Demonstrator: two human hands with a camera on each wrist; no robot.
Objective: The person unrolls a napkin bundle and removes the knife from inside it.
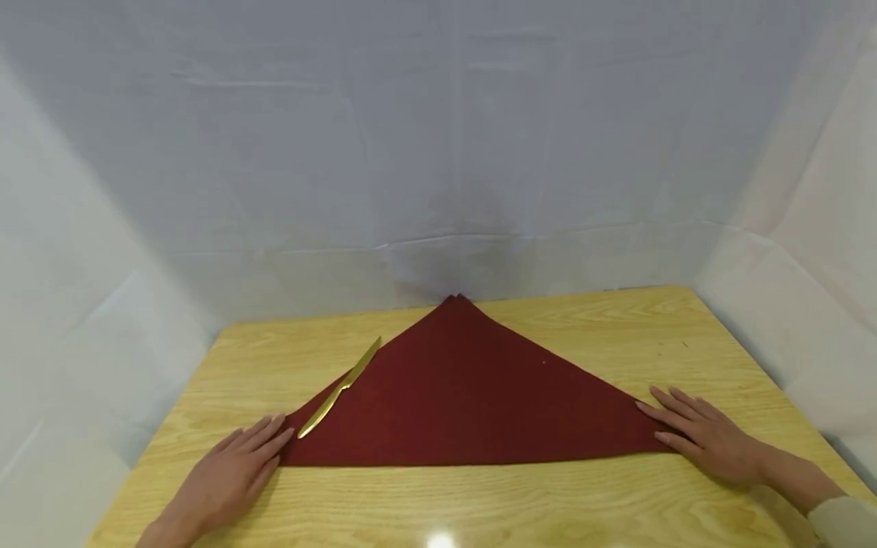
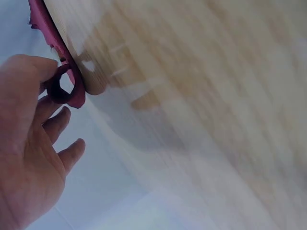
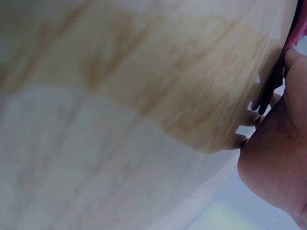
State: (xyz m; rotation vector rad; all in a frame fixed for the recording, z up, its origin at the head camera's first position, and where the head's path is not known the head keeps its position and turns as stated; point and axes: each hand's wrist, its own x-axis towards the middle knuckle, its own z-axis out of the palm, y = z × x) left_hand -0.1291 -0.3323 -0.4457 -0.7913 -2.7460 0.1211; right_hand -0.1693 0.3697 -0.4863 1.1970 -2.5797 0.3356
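A dark red cloth napkin (image 1: 466,396), folded into a triangle, lies on the table with its point toward the back. On its left slope rests a gold table knife (image 1: 336,397), blade end pointing up and away. My left hand (image 1: 229,476) is at the left corner; in the left wrist view, a curled loop of the napkin (image 2: 77,98) sits between the thumb and forefinger, and the other fingers are loosely bent. At the right corner my right hand (image 1: 715,441) rests palm down, fingers extended, thumb touching the cloth. Its fingertips are partly hidden in the right wrist view.
The light wooden table (image 1: 438,498) extends around the napkin on all sides. Behind it hangs a pale sheet (image 1: 438,152), with similar white sheets (image 1: 62,304) along the left and right sides. The napkin's point reaches the table's back edge.
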